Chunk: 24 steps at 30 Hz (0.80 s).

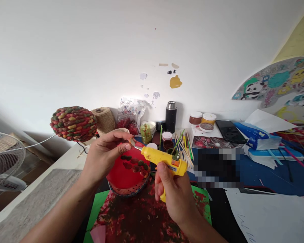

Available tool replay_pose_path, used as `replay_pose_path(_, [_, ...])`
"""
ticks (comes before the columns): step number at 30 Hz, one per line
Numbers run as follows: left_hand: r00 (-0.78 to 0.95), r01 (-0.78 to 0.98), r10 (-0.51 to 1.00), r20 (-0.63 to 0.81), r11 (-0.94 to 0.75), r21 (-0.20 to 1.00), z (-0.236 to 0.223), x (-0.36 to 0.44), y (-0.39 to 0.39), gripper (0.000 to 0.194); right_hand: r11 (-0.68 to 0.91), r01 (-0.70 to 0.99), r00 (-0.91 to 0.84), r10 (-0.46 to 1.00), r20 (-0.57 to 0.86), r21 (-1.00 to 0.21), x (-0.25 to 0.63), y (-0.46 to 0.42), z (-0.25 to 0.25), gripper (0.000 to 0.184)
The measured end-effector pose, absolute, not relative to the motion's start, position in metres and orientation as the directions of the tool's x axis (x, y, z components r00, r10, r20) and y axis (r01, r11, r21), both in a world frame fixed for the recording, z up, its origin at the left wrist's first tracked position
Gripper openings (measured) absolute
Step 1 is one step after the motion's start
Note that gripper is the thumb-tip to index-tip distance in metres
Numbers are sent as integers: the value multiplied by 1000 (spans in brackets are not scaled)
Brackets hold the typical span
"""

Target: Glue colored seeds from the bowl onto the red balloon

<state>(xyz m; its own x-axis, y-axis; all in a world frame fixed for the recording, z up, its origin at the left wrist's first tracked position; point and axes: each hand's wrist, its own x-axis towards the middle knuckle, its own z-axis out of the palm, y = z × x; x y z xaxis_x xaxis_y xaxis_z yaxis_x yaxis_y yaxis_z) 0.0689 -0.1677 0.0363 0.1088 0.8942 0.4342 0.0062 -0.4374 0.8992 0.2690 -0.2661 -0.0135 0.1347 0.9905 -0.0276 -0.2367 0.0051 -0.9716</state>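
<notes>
My right hand [177, 192] is wrapped round the handle of a yellow hot glue gun [155, 156], whose nozzle points left. Between the thumb and fingers of my left hand [103, 153], a small brownish shell-like piece [132, 142] is pinched, right at the nozzle tip. Whether the tip touches it I cannot tell. Below both hands lies a red, bowl-like round thing [119, 175] with a dark patterned rim. Several dark red and green shell-like pieces [136, 163] sit on its red surface, in rows. My left hand hides part of it.
A paint-stained green mat [93, 216] lies under the bowl-like thing. Behind stand a ball covered in colored pieces [73, 123], a twine spool [103, 119], a black flask [171, 118], paint jars [168, 145] and wooden sticks [186, 148]. A phone [230, 131] and papers [268, 216] are right.
</notes>
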Motion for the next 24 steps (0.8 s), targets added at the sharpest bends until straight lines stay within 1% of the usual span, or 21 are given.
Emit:
replay_pose_path(7, [109,-19,894,435,-435,900,37,70,-167,32,5,-228,136,990,-27,-974,269,-267,-14,90])
replay_pose_path(13, [126,-33,895,427,-427,904,37,70,-167,30,37,-243,137,991,3,-969,269,-266,-17,87])
replay_pose_path(24, [150,35,884,442,-452,892,36,68,-167,30,24,-225,125,992,-4,-974,270,-267,-14,89])
